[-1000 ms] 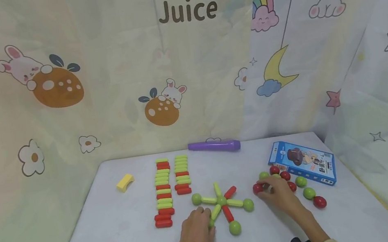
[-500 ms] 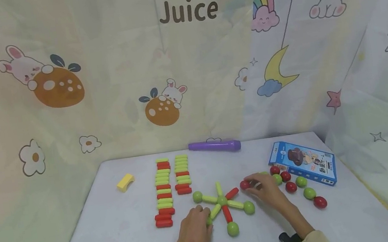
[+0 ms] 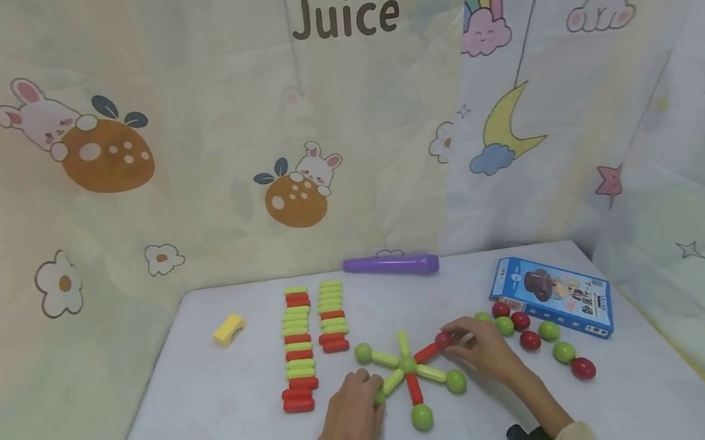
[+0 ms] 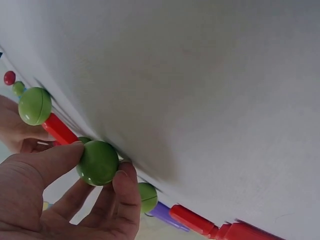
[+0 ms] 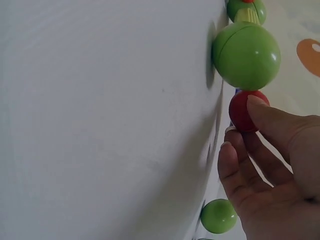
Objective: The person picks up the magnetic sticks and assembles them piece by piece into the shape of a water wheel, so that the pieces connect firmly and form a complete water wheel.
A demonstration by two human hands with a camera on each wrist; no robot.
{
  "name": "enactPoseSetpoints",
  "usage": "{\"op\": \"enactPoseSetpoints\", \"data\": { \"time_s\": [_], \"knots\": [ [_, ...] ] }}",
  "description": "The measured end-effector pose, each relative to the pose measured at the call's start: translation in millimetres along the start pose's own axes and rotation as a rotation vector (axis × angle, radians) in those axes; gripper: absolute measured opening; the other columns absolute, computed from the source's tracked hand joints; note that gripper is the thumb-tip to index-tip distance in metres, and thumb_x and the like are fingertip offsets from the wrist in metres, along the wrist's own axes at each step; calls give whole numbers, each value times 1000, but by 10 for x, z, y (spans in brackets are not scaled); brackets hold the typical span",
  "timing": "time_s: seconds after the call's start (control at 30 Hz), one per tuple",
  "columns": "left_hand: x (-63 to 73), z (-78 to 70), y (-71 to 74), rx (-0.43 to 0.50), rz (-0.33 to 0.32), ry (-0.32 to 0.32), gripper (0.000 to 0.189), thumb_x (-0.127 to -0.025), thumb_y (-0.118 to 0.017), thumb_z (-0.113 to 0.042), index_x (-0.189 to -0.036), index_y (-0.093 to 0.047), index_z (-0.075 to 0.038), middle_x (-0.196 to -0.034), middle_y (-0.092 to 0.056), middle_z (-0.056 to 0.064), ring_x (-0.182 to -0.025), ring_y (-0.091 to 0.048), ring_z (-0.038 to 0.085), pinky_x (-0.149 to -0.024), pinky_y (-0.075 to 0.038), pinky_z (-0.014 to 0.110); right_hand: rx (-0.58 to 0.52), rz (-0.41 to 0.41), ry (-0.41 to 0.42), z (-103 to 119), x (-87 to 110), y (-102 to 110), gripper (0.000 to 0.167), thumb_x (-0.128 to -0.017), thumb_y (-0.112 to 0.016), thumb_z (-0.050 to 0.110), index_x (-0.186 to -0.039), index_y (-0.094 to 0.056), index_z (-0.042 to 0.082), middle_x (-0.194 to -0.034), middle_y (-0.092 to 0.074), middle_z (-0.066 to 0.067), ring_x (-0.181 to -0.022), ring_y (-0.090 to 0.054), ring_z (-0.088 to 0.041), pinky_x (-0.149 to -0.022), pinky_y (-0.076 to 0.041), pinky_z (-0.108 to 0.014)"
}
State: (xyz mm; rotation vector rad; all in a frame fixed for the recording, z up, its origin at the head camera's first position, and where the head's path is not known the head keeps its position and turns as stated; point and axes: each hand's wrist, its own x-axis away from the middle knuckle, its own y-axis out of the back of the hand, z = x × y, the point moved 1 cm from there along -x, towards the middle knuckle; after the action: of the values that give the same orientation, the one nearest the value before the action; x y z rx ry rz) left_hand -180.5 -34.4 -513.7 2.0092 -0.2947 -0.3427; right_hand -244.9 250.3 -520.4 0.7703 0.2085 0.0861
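On the table lies a star of red and yellow-green rods around a green centre ball [image 3: 407,365], with green balls on several rod ends. My left hand [image 3: 354,409] pinches the green ball [image 4: 99,163] at the star's lower left rod between thumb and fingers. My right hand [image 3: 484,349] pinches a red ball [image 5: 245,110] against the outer end of the upper right red rod [image 3: 426,353]. Whether ball and rod are joined cannot be seen. The far yellow-green rod [image 3: 402,339] has a bare end.
Left of the star stand two columns of red and yellow-green rods [image 3: 299,355]. Loose red and green balls [image 3: 563,352] lie at right by a blue box [image 3: 555,293]. A purple stick [image 3: 391,265] lies at the back, a yellow arch block [image 3: 229,330] at left.
My right hand has carried the red ball leftward from the loose balls to the red rod's end. The left hand stays on its green ball; the star has shifted and turned slightly.
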Motion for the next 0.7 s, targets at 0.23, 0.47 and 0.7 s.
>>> {"op": "enactPoseSetpoints", "data": {
  "time_s": [0.23,0.47,0.7],
  "knots": [
    [-48,60,10,7,-2,-18,32,-93,-85,-10,-124,-77,-7,-100,-62,1,-87,-51,11,-69,-53,26,38,19,-40,-29,121,32,31,-89,-89,9,-118,-78,11,-108,-77,3,-100,-68,-17,-86,-61,-33],
    [-16,-87,44,-126,-21,-35,45,-92,-88,-30,-129,-72,-9,-113,-62,3,-101,-53,16,-81,-56,30,59,36,-55,-23,215,30,29,-89,-88,10,-115,-78,16,-108,-77,7,-99,-68,-14,-85,-59,-30],
    [46,-420,-120,-108,111,0,55,-91,-85,-50,-125,-73,-7,-89,-62,-3,-77,-53,8,-67,-51,25,90,50,-36,29,277,168,29,-93,-86,17,-121,-77,11,-104,-76,5,-98,-68,-18,-86,-61,-37]
  ]
}}
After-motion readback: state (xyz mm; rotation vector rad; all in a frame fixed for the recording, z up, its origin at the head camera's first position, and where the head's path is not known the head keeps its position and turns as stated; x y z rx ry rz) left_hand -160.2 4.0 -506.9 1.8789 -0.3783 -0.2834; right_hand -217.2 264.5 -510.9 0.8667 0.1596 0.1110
